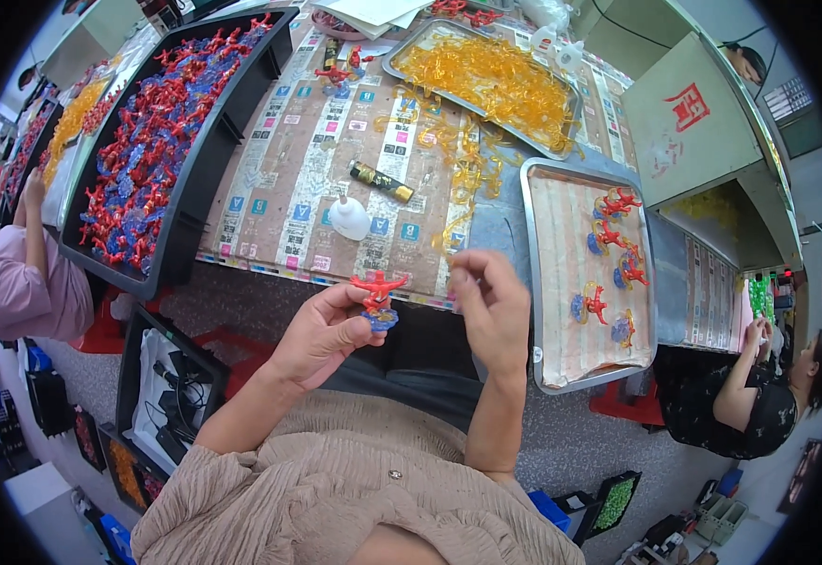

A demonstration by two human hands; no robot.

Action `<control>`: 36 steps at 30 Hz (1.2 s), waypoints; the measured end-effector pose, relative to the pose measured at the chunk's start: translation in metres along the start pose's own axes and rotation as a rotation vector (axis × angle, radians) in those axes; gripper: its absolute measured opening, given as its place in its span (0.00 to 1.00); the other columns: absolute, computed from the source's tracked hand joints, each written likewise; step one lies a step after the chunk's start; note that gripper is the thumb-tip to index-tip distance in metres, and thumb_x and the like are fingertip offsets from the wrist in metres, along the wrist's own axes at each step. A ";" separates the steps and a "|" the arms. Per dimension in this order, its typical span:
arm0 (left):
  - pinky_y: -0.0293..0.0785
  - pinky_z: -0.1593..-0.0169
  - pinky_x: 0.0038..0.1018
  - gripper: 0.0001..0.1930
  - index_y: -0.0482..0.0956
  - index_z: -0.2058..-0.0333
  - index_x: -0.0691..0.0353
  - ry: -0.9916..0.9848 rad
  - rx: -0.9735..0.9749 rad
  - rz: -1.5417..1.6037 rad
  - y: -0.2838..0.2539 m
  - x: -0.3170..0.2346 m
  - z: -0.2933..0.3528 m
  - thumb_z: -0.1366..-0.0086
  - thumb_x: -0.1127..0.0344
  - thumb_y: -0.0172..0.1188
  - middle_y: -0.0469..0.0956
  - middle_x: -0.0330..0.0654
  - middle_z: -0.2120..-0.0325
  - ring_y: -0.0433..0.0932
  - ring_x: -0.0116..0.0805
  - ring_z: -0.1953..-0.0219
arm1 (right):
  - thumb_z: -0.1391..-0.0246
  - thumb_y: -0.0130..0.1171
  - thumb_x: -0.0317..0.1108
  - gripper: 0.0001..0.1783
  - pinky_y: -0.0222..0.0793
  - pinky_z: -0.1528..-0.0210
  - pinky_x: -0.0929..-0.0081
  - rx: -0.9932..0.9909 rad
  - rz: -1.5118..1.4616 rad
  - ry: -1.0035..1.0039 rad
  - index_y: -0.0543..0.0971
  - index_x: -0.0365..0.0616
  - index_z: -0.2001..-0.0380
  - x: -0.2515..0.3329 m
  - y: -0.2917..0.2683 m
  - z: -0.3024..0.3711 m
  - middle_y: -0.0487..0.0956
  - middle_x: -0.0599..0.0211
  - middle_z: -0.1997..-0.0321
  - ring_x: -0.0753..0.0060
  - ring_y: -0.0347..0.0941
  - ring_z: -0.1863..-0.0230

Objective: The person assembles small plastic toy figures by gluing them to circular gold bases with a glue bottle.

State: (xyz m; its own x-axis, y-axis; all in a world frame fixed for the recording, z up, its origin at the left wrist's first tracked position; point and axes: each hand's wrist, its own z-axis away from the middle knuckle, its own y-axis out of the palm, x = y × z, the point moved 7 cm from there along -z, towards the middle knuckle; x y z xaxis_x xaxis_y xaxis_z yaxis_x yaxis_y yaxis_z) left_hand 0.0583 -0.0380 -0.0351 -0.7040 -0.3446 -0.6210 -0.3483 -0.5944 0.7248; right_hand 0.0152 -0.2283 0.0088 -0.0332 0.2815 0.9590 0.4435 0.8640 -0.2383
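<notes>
My left hand [322,337] is closed on a small toy figure [376,292], red on top with arms spread, standing on a clear blue base. The thumb and fingers grip it low, around the base. To its right, apart from the figure, my right hand [494,315] is raised with thumb and forefinger pinched together. A little yellow shows by those fingertips, but what they hold, if anything, is too small to make out. Beyond the hands, a white squeeze bottle [349,219] with a narrow tip and a black and gold tube [381,181] lie on the table.
At right, a metal tray [562,273] carries several finished-looking figures with yellow parts. Behind it a second tray [566,141] is heaped with clear yellow strips, some spilled nearby. A deep black crate [232,141] of red and blue figures stands left. Co-workers sit on both sides.
</notes>
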 end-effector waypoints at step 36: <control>0.74 0.57 0.18 0.16 0.76 0.59 0.66 -0.076 0.027 -0.311 0.022 0.010 -0.006 0.48 0.76 0.69 0.78 0.35 0.64 0.75 0.20 0.62 | 0.52 0.64 0.20 0.11 0.75 0.63 0.79 0.224 -0.116 0.040 0.81 0.38 0.63 0.010 0.009 0.045 0.79 0.62 0.64 0.73 0.79 0.64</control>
State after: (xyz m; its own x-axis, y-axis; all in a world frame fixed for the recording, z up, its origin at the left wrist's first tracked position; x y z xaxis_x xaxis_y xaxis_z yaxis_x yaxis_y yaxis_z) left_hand 0.0476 -0.0591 -0.0269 -0.6053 -0.0936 -0.7905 -0.5696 -0.6427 0.5123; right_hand -0.0215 -0.1989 0.0097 -0.0347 0.1617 0.9862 0.2296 0.9617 -0.1497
